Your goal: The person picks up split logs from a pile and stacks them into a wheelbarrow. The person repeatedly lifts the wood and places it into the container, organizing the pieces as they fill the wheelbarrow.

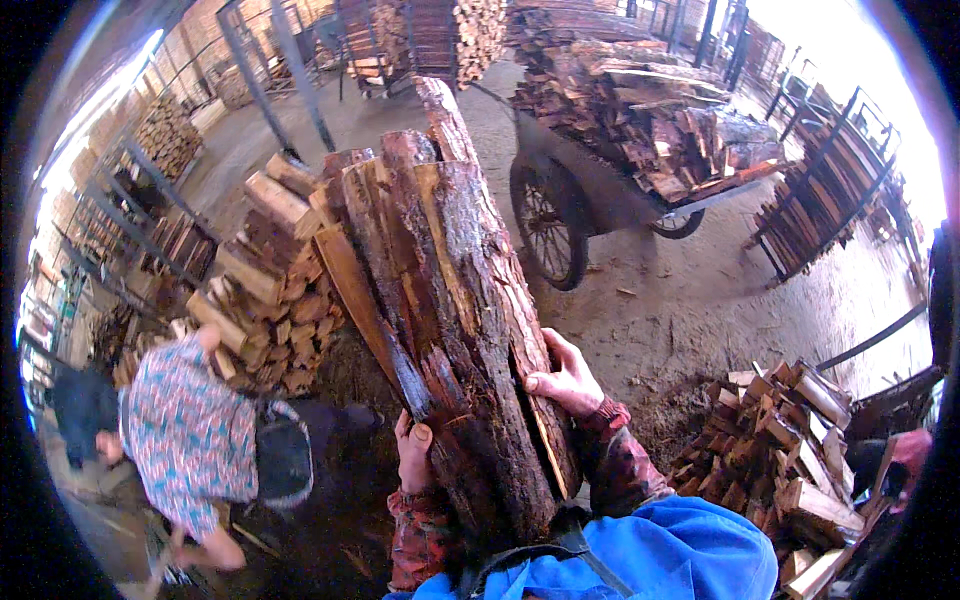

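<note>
A bundle of split firewood [440, 280], long pieces with dark bark and some bare yellowish wood, rests upright against my chest and leans away from me. My left hand [414, 452] grips its lower left side, thumb on the bark. On the right side my right hand [566, 376] is wrapped round the outer pieces, its thumb pressed on the wood. Both my forearms are in red patterned sleeves. The bundle's lower end meets my blue clothing, and most of my fingers are hidden behind the wood.
A two-wheeled cart [585, 190] loaded with split wood stands ahead on the right. A person in a patterned shirt [190, 420] bends at the left, near a stack of split logs [285, 300]. Another woodpile [780, 440] lies at the lower right. A filled metal rack [825, 195] stands far right.
</note>
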`<control>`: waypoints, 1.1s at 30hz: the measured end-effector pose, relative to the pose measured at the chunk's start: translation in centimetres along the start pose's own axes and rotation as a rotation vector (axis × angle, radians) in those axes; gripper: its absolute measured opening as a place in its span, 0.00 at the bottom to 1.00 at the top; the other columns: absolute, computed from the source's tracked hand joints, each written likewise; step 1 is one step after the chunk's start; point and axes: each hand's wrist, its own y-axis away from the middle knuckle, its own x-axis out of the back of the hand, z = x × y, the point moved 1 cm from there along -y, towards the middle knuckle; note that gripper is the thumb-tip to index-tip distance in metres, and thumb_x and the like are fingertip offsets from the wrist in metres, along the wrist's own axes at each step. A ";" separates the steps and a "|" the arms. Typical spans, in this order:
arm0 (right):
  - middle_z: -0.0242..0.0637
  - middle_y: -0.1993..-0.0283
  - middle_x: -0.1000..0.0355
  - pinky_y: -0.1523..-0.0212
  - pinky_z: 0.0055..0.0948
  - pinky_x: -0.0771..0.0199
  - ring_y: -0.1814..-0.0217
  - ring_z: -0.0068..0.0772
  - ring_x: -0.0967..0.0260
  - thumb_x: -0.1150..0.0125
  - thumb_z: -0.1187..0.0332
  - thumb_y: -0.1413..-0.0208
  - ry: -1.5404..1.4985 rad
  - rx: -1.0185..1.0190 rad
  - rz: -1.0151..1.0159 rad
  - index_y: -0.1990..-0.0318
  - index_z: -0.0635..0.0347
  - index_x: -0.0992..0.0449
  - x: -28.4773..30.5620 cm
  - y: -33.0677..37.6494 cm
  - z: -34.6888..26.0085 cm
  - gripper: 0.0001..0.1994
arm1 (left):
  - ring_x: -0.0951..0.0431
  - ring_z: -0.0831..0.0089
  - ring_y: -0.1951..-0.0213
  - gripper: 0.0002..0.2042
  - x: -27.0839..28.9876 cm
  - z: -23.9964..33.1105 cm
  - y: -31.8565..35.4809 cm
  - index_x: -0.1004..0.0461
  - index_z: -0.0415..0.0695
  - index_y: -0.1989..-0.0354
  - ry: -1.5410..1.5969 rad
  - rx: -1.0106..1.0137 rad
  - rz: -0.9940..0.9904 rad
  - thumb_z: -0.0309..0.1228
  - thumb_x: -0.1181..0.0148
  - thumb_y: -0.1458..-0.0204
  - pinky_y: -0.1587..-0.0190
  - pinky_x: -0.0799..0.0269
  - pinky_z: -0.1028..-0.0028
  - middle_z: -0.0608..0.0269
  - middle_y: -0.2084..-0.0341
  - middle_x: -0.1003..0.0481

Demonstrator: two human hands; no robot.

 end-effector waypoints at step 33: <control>0.48 0.39 0.38 0.36 0.31 0.43 0.37 0.35 0.41 0.21 0.51 0.63 0.112 0.129 0.456 0.37 0.78 0.47 14.5 -27.8 -4.6 0.53 | 0.30 0.72 0.50 0.33 -21.2 6.3 -37.6 0.45 0.39 0.37 0.032 0.115 -0.440 0.43 0.38 0.46 0.46 0.33 0.68 0.60 0.50 0.31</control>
